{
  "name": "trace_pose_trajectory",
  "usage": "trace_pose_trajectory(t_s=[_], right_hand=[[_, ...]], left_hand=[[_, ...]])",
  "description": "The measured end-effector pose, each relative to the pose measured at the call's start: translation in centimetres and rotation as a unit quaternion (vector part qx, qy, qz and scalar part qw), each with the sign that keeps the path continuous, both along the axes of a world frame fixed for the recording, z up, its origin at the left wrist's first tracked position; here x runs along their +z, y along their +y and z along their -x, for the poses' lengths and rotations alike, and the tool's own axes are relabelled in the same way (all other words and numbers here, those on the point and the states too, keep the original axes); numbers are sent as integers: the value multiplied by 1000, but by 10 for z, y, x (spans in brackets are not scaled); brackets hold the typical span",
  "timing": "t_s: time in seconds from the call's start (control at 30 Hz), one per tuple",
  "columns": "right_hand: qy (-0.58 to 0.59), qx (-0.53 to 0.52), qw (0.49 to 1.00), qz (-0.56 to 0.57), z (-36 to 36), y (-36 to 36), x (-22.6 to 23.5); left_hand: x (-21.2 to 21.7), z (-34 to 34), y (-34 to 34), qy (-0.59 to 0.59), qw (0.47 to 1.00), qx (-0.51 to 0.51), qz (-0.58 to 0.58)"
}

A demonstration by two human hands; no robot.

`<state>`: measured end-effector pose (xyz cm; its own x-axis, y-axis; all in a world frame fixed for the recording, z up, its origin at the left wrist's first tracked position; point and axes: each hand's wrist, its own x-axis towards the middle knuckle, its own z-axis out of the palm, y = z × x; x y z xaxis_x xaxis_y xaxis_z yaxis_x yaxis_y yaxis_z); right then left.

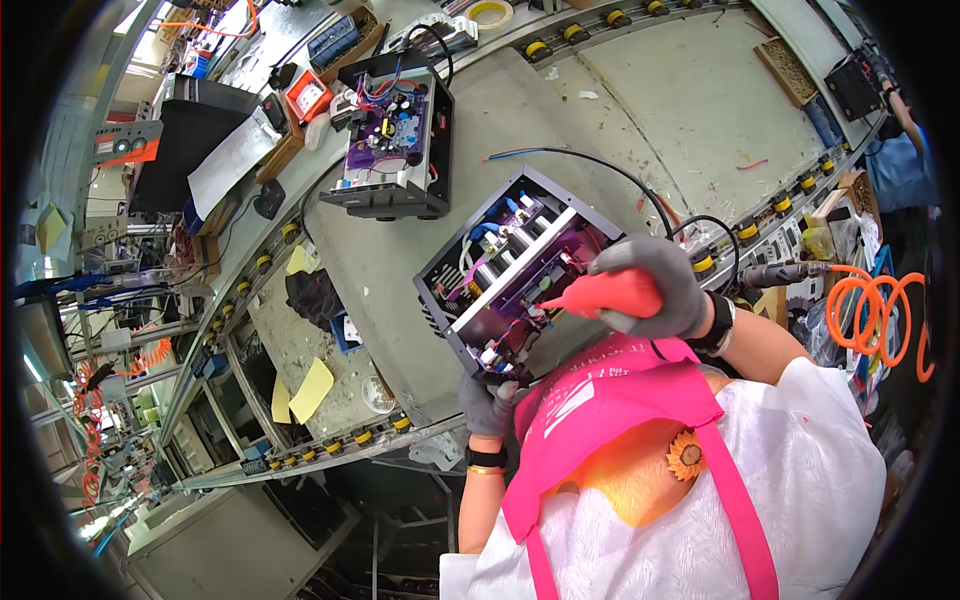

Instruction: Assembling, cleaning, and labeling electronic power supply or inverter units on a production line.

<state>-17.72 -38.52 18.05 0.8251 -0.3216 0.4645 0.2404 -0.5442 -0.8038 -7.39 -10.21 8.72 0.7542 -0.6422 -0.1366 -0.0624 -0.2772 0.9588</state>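
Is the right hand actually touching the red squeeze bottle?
Touching. The head view shows the gloved right hand wrapped around the red squeeze bottle, grey fingers against its red body, with no gap between them.

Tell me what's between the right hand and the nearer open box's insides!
In the head view, a red tool: the right hand holds it, its narrow tip pointing into the open box.

This is looking like an electronics assembly workshop: yellow conveyor rollers (748, 231) are edging the surface (500, 115), two opened device chassis (515, 266) are exposing circuit boards (368, 155), and a coiled orange air hose (832, 315) is looping alongside.
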Motion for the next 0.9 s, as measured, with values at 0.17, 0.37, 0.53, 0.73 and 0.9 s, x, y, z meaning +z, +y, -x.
trace_pose_trajectory(t_s=[0.17, 0.37, 0.53, 0.73, 0.9], right_hand=[[-2, 11, 1000, -6, -12, 9, -12], [12, 8, 1000, 2, -7, 3, -10], [17, 39, 997, -61, -7, 1, 2], [-67, 79, 981, -165, -26, 24, 13], [-59, 89, 991, -75, -49, 38, 10]], left_hand=[[-7, 0, 4, -11, 1000, 2, 1], [-2, 1, 1, 15, 1000, 14, 18], [-2, 2, 0, 50, 998, 16, 34], [-10, 1, 6, 24, 1000, 9, 15], [-11, 1, 8, 3, 1000, 2, 2]])
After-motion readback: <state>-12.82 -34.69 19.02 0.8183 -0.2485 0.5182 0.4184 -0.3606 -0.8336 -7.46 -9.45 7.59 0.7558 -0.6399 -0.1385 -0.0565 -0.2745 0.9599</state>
